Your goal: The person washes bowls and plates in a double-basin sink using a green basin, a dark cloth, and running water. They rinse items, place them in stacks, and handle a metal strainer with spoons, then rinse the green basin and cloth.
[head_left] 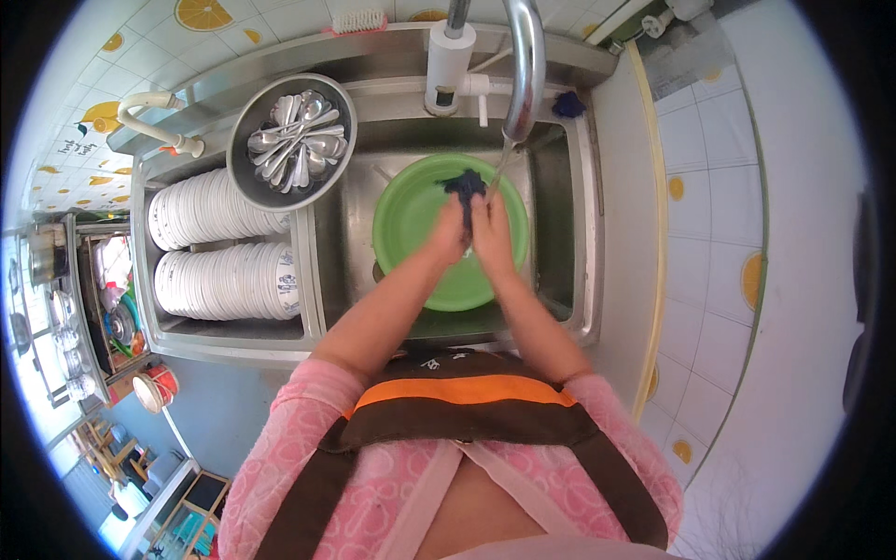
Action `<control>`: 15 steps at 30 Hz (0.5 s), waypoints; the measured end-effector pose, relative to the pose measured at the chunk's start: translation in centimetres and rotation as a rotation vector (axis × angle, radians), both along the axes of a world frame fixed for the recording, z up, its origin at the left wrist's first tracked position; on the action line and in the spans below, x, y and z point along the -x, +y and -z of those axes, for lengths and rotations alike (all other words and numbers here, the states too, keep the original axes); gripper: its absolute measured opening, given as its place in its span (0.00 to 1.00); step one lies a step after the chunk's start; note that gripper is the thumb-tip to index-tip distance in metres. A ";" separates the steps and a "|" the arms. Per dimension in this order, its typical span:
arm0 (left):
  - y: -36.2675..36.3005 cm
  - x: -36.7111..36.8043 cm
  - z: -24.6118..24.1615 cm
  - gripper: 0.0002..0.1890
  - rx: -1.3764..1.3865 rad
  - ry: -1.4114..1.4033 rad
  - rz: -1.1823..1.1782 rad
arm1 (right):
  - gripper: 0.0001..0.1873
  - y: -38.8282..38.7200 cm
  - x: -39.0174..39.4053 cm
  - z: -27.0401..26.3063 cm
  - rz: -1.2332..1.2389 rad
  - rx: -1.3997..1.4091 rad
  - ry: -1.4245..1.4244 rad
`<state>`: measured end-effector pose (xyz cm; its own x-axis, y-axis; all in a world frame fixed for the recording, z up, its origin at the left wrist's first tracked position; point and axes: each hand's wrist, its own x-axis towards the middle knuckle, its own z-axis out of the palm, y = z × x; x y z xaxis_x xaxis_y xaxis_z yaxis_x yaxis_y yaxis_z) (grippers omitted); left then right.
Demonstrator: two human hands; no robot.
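A dark cloth [467,190] is held between my left hand [450,227] and my right hand [492,234], over a green plastic basin [402,241]. Water runs from the curved metal faucet [528,77] onto the cloth and the fingers of my right hand. The basin stands in the right bowl of a stainless steel sink [350,238]. To the left, a metal bowl [236,143] full of spoons [301,143] rests over the divider and the left sink bowl. Below it, two rows of white plates [224,280] stand on edge.
A white water fitting [448,66] rises behind the basin. A dark blue scrap of cloth [569,104] lies at the sink's back right corner. A scrubbing brush [359,22] is on the back ledge. A cream-coloured faucet [150,126] stands at the back left. A partition [626,231] borders the right side.
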<state>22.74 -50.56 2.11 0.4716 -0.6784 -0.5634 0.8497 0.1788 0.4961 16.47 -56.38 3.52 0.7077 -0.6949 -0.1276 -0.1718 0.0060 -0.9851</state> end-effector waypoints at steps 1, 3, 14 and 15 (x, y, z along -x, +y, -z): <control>1.0 -1.1 -0.1 0.24 0.169 0.060 0.017 | 0.17 0.7 0.2 0.1 -0.029 -0.138 0.057; 0.6 -1.6 -0.1 0.27 0.099 -0.050 0.091 | 0.17 0.7 0.0 0.5 -0.018 -0.119 0.103; 1.4 -3.0 1.1 0.25 -0.319 -0.327 0.286 | 0.20 -1.1 1.8 0.8 -0.381 -0.456 0.190; 1.6 -3.2 1.2 0.24 -0.367 -0.441 0.348 | 0.21 -2.1 2.0 0.8 -0.502 -0.482 0.178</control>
<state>25.89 -48.91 0.93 0.4991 -0.6333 -0.5915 0.5314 -0.3155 0.7861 14.50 -58.53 2.69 0.8669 -0.1280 -0.4817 -0.4262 0.3109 -0.8495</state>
